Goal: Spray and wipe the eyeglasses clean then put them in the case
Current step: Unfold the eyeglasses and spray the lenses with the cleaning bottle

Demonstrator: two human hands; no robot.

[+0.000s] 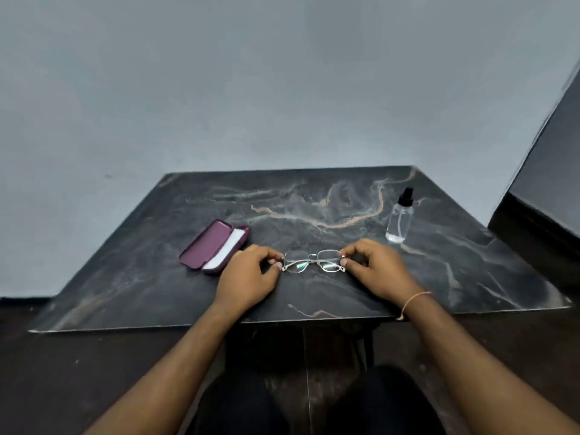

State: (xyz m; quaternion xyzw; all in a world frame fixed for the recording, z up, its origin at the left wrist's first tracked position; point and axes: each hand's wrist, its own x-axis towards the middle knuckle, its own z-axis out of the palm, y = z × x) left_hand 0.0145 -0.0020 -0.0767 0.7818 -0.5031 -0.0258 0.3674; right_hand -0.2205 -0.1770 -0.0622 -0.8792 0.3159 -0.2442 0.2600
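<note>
Marbled counter [314,296] carries one eyeglasses [314,261] at frame centre, pinched at either end by left hand [248,277] and right hand [381,268], one open case [215,246] centre-left, one spray bottle [400,218] centre-right.

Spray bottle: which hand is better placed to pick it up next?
The right hand. The spray bottle stands just beyond it on the right, while the left hand sits beside the open case. Both pinch the eyeglasses.

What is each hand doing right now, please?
Left hand: closed, pinching the left end of the eyeglasses.
Right hand: closed, pinching the right end of the eyeglasses.
</note>
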